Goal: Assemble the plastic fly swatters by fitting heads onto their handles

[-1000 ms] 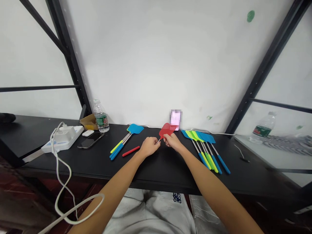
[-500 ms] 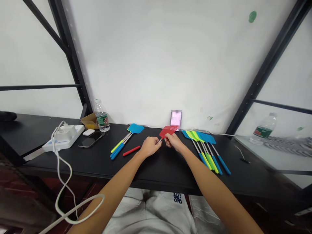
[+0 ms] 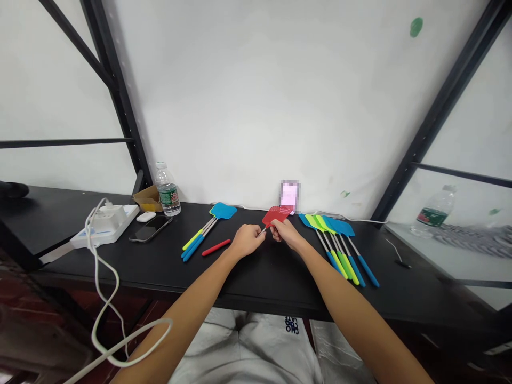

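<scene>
A red fly swatter head (image 3: 276, 214) on a thin metal rod is held between my two hands over the black table. My left hand (image 3: 247, 238) is closed around the rod, and my right hand (image 3: 283, 230) pinches the base of the red head. On the table beside my left hand lies a separate red handle (image 3: 216, 247). Farther left is a small bunch of fly swatters (image 3: 210, 229) with blue and yellow-green grips. Several more blue, yellow and green fly swatters (image 3: 338, 242) lie fanned out to the right of my right hand.
A water bottle (image 3: 168, 193), a cardboard box (image 3: 146, 201), a dark phone (image 3: 150, 229), a white case (image 3: 146, 217) and a power strip (image 3: 116, 229) with a looping white cable stand left. A lit phone (image 3: 289, 194) leans on the wall. Another bottle (image 3: 432, 213) is at the right.
</scene>
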